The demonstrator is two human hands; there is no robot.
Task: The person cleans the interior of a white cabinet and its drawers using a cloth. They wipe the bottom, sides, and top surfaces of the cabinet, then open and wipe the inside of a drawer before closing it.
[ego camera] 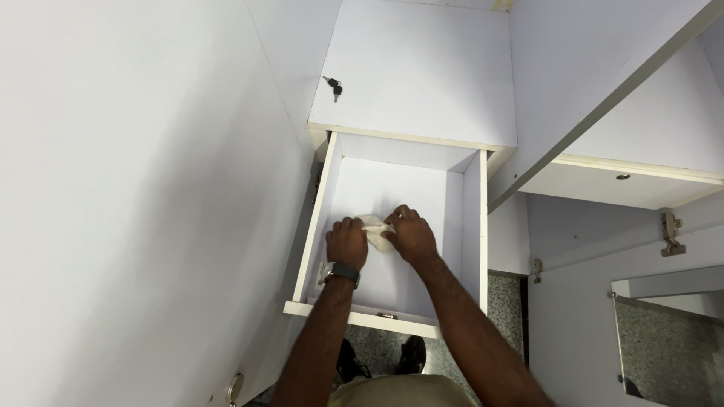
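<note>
Both arms reach forward and down, left hand point(347, 243) and right hand point(409, 237) close together, fingers curled.

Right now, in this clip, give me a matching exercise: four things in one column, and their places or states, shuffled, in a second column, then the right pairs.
Things:
1. keys
2. cloth
3. watch
4. drawer

Places or states:
A. pulled open
B. on the left wrist
C. lying on top of the white cabinet
D. held between the left hand and the right hand, inside the drawer

Pairs: 1-C, 2-D, 3-B, 4-A
</note>
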